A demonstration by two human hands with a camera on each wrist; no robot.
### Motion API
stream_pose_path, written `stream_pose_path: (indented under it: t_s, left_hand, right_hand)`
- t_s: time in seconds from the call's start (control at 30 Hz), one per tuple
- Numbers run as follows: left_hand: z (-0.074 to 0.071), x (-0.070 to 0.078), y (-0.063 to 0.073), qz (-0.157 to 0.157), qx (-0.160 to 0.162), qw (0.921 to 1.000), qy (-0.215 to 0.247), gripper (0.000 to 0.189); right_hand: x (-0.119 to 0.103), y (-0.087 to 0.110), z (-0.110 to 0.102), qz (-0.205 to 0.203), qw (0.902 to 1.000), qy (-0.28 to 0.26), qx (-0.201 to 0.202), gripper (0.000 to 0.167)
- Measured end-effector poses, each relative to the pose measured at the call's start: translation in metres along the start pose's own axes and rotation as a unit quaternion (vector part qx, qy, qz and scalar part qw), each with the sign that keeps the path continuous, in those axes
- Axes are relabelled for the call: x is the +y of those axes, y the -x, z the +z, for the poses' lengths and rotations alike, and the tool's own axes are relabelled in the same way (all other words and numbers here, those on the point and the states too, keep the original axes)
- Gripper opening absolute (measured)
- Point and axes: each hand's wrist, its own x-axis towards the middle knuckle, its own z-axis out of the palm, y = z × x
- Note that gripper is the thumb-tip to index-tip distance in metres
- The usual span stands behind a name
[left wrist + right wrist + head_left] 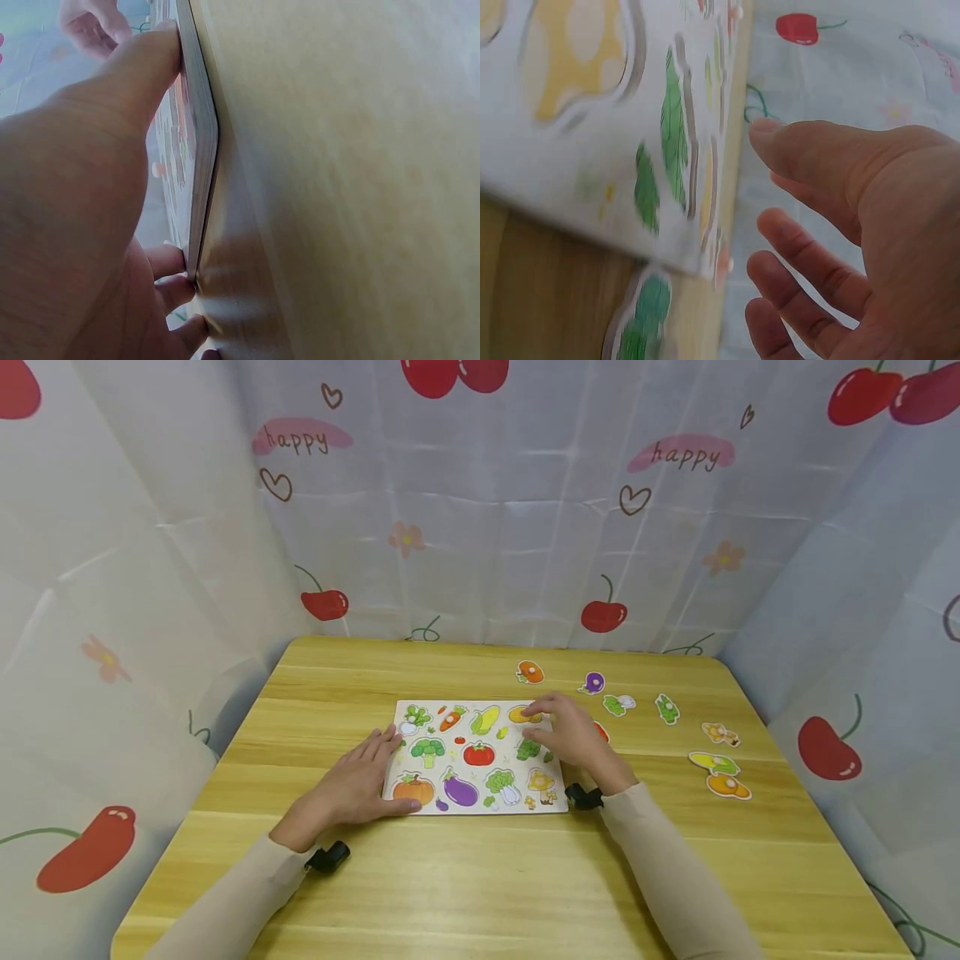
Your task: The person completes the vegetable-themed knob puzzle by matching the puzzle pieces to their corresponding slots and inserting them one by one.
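A flat white puzzle board [446, 774] with printed vegetables lies on the wooden table. A carrot piece [452, 719] with a knob sits in its top row. My left hand [356, 783] rests at the board's left side, thumb [154, 64] laid over the near corner and fingers along the edge. Over the upper right part hovers my right hand [572, 732], fingers loosely bent, nothing between thumb and fingers in the right wrist view. Beneath it are the potato picture [519, 715] and a green leafy vegetable picture [528, 749], both partly covered.
Loose knobbed pieces lie behind and right of the board: pumpkin [529, 672], eggplant [592, 682], bok choy [618, 705], green vegetable [667, 709], mushroom [721, 733], corn [715, 764], potato [728, 786]. A red piece [602, 732] is partly hidden by my right hand. Curtains [480, 568] surround the table.
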Motion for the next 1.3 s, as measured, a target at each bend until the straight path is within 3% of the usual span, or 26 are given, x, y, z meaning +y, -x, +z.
stream_pose_path:
  t_s: [0.4, 0.63, 0.87, 1.3]
  left_hand:
    - [-0.001, -0.001, 0.0, -0.002, -0.001, 1.0, 0.002, 0.131]
    - [-0.003, 0.001, 0.001, 0.0, -0.001, 1.0, 0.004, 0.129]
    - [-0.004, 0.002, 0.001, -0.001, -0.003, 1.0, 0.002, 0.129]
    - [0.001, 0.0, 0.001, -0.001, -0.001, 1.0, 0.001, 0.13]
  right_hand:
    - [0.046, 0.032, -0.039, -0.018, 0.9981, 0.029, 0.051, 0.035]
    - [0.073, 0.058, -0.064, 0.012, 0.9976, 0.031, 0.061, 0.038]
    - [0.103, 0.086, -0.089, 0.017, 0.9975, 0.023, 0.064, 0.044]
    - [0.166, 0.137, -0.129, 0.092, 0.993, 0.04, 0.062, 0.059]
